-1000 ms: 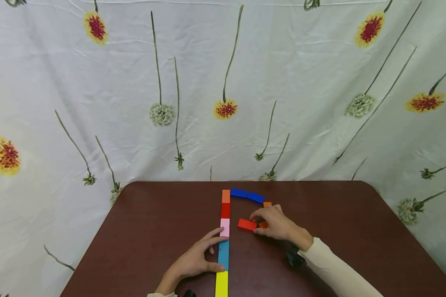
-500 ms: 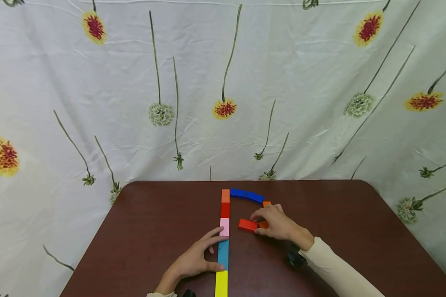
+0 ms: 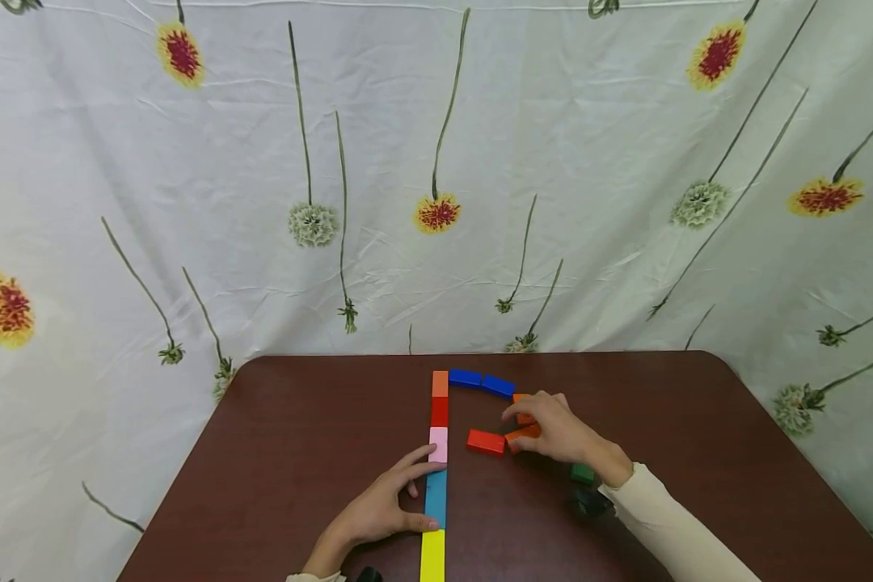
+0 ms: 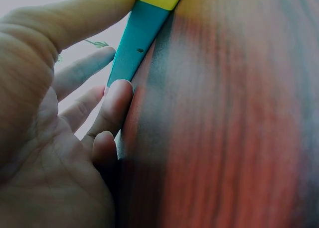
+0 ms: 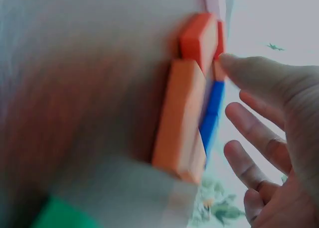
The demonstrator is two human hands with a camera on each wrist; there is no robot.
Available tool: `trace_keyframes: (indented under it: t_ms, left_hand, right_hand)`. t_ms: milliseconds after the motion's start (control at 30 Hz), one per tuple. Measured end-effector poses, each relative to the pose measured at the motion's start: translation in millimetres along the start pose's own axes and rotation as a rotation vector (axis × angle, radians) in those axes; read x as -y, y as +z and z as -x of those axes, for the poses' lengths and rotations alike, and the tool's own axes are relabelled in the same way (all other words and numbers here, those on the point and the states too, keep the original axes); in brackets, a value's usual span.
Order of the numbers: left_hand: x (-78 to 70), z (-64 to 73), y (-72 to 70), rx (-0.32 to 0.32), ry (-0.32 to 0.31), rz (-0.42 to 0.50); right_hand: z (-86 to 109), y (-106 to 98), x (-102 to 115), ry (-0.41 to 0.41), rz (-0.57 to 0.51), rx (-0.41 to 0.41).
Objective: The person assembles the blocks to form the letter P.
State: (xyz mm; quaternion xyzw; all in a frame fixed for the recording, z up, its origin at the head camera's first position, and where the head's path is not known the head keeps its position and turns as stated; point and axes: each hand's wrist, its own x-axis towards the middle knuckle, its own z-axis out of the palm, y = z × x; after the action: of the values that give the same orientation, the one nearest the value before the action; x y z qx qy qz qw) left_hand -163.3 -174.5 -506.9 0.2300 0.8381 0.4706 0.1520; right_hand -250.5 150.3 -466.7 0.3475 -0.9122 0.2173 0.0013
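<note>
My left hand rests along a straight row of blocks, fingers loosely extended. Its thumb touches the light blue block near the yellow block, and its fingertips lie by the pink block. The left wrist view shows the light blue block between thumb and fingers, which do not clamp it. My right hand hovers over two orange blocks with spread fingers and holds nothing. In the right wrist view, the nearer orange block lies end to end with a red block; the fingers are apart from both.
Two dark blue blocks curve from the far end of the row towards the orange ones. A green block lies under the right wrist, partly hidden. Behind the brown table hangs a flowered cloth.
My right hand has moved right and let go of the orange block by the red one, showing more of both orange blocks and the green block. The left hand stays put.
</note>
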Motion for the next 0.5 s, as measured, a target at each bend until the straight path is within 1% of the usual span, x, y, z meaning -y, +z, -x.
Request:
trace_keyframes:
  t_ms: [133,233,367,500]
  left_hand:
    - [0.2,0.1,-0.1,-0.001,0.007,-0.005]
    - [0.4,0.1,-0.2,0.0,0.01,-0.006]
    - [0.5,0.2,-0.1,0.001,0.011,-0.006]
    - [0.3,0.2,0.1,0.005,0.01,0.002]
  right_hand:
    - [8.1,-10,-10,0.015,0.005,-0.006]
    - [13.8,-13,-16,0.029,0.026,0.01]
    - [18.7,-13,-21,0.043,0.044,0.042]
    - [20.9,-11,-24,0.051,0.05,0.056]
